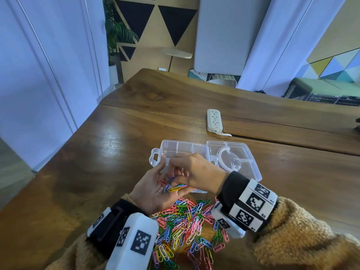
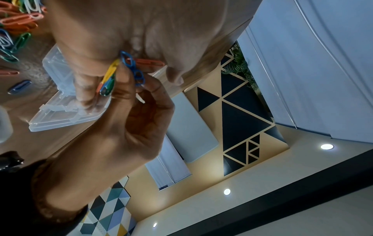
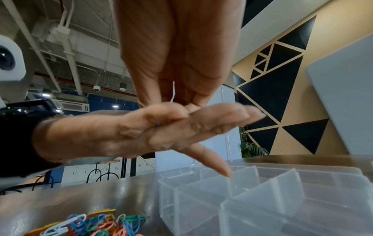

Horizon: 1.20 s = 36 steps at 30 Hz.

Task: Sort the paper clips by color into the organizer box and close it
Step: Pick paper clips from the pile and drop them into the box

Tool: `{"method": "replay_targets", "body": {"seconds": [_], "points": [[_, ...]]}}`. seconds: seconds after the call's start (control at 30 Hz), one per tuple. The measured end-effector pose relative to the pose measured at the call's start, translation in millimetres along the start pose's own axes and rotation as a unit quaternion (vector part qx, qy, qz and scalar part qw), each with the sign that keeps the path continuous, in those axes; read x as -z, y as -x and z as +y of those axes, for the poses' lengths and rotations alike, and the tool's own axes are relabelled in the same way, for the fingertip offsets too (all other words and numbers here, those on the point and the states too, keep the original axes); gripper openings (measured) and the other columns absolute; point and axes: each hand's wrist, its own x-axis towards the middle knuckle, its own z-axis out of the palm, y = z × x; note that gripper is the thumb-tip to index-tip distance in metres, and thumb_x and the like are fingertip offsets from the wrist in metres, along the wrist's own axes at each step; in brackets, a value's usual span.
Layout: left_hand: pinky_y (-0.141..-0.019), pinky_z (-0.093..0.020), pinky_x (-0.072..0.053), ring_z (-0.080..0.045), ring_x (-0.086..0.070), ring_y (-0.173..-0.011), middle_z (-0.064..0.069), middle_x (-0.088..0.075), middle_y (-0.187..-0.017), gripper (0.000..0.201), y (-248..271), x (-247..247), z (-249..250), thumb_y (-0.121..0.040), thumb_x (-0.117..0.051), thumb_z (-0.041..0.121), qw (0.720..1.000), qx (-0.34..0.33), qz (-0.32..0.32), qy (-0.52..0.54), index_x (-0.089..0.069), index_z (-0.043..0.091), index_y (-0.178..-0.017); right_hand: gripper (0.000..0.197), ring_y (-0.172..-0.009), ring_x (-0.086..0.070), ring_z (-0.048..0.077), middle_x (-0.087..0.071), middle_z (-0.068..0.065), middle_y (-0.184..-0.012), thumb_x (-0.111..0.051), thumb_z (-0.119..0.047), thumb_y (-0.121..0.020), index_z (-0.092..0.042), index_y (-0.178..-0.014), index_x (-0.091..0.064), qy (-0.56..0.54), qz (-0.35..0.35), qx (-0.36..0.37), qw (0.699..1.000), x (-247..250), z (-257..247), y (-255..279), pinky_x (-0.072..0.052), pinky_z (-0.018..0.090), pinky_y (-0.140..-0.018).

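My left hand (image 1: 155,187) lies palm up over the near edge of the clear organizer box (image 1: 162,145), and several coloured paper clips (image 1: 176,187) rest in the palm. The fingers of my right hand (image 1: 174,177) reach down into that palm. In the left wrist view the right hand (image 2: 139,83) pinches linked blue clips (image 2: 132,68) beside yellow and green clips (image 2: 109,79). The box stands open, its lid (image 1: 251,162) laid flat to the right. Its compartments (image 3: 252,199) look empty. A big pile of mixed clips (image 1: 185,227) lies on the table between my wrists.
A white power strip (image 1: 214,119) with its cord lies beyond the box on the wooden table (image 1: 116,152). The table's left edge runs diagonally near a white wall. Bare wood surrounds the box to the left and right.
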Motion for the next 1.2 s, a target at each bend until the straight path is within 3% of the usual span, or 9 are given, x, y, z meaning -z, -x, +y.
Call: {"method": "replay_targets", "body": {"seconds": [0.17, 0.4, 0.5, 0.6, 0.73, 0.83, 0.97, 1.1, 1.2], "points": [[-0.096, -0.056, -0.040, -0.020, -0.069, -0.072, -0.005, -0.062, -0.058, 0.070, 2, -1, 0, -0.099, -0.034, 0.048, 0.998, -0.008, 0.040, 0.048, -0.069, -0.001, -0.063, 0.014, -0.065, -0.042, 0.001, -0.058, 0.007, -0.076, -0.071, -0.001, -0.071, -0.001, -0.082, -0.064, -0.009, -0.005, 0.044, 0.999, -1, -1, 1, -0.036, 0.010, -0.062], [-0.070, -0.058, -0.052, -0.012, -0.064, -0.056, 0.002, -0.050, -0.044, 0.062, 3, -3, -1, -0.098, -0.038, 0.045, 0.998, -0.006, 0.024, 0.064, -0.058, 0.006, -0.054, 0.012, -0.066, -0.040, 0.000, -0.057, 0.008, -0.079, -0.066, 0.002, -0.074, 0.001, -0.086, -0.064, -0.004, -0.031, 0.062, 0.998, 0, -2, 1, -0.034, 0.007, -0.062], [-0.075, -0.059, -0.054, -0.026, -0.071, -0.086, -0.011, -0.070, -0.083, 0.052, 3, 3, 0, -0.089, -0.050, 0.045, 0.999, -0.002, -0.025, 0.047, -0.070, -0.002, -0.076, 0.008, -0.068, -0.043, 0.001, -0.058, 0.003, -0.080, -0.065, 0.000, -0.077, -0.001, -0.084, -0.064, 0.000, -0.021, 0.041, 0.999, 11, -2, 0, -0.037, 0.012, -0.063], [-0.098, -0.055, -0.042, -0.050, -0.053, -0.116, -0.037, -0.051, -0.128, 0.056, 7, 6, 2, -0.086, -0.049, 0.038, 0.997, 0.025, -0.077, 0.017, -0.066, -0.010, -0.110, 0.009, -0.066, -0.049, 0.002, -0.054, -0.012, -0.075, -0.065, -0.004, -0.080, -0.006, -0.088, -0.062, 0.003, -0.024, -0.005, 1.000, 27, -1, 3, -0.042, 0.016, -0.065], [-0.096, -0.061, -0.039, -0.059, -0.047, -0.115, -0.044, -0.044, -0.128, 0.054, 9, 1, 3, -0.065, -0.077, -0.005, 0.992, 0.043, -0.110, 0.048, -0.058, -0.020, -0.113, 0.010, -0.064, -0.055, 0.012, -0.055, -0.008, -0.069, -0.066, -0.009, -0.080, -0.010, -0.090, -0.063, 0.009, -0.037, -0.041, 0.998, 32, 0, 11, -0.050, 0.034, -0.071], [-0.089, -0.063, -0.043, -0.052, -0.052, -0.115, -0.040, -0.050, -0.127, 0.047, 7, -1, 3, -0.077, -0.058, -0.004, 0.995, 0.040, -0.077, 0.051, -0.050, -0.021, -0.120, 0.010, -0.061, -0.055, 0.015, -0.059, 0.002, -0.067, -0.068, -0.010, -0.078, -0.012, -0.087, -0.064, -0.027, -0.028, -0.068, 0.997, 28, 1, 17, -0.051, 0.037, -0.069], [-0.099, -0.060, -0.036, -0.046, -0.065, -0.097, -0.036, -0.064, -0.104, 0.041, 9, -8, 2, -0.090, -0.036, 0.009, 0.999, 0.019, -0.024, 0.035, -0.062, -0.023, -0.092, 0.012, -0.056, -0.052, 0.001, -0.057, -0.004, -0.065, -0.070, -0.009, -0.076, -0.012, -0.087, -0.066, -0.027, -0.038, -0.087, 0.995, 23, 0, 18, -0.048, 0.025, -0.066], [-0.101, -0.060, -0.033, -0.048, -0.055, -0.114, -0.034, -0.063, -0.103, 0.017, 8, -7, 2, -0.086, -0.044, 0.010, 0.996, 0.034, -0.035, 0.074, -0.054, -0.003, -0.083, 0.012, -0.057, -0.051, -0.005, -0.052, -0.015, -0.064, -0.070, -0.009, -0.076, -0.013, -0.087, -0.066, -0.015, -0.048, -0.079, 0.996, 21, -2, 19, -0.041, 0.010, -0.062], [-0.103, -0.056, -0.031, -0.044, -0.062, -0.103, -0.033, -0.066, -0.086, 0.037, 10, -10, 3, -0.087, -0.040, 0.011, 0.998, 0.022, -0.026, 0.059, -0.056, -0.014, -0.066, 0.012, -0.057, -0.050, -0.005, -0.055, -0.007, -0.067, -0.070, -0.010, -0.077, -0.013, -0.089, -0.066, -0.013, -0.053, -0.076, 0.996, 22, -4, 18, -0.042, 0.013, -0.063]]}}
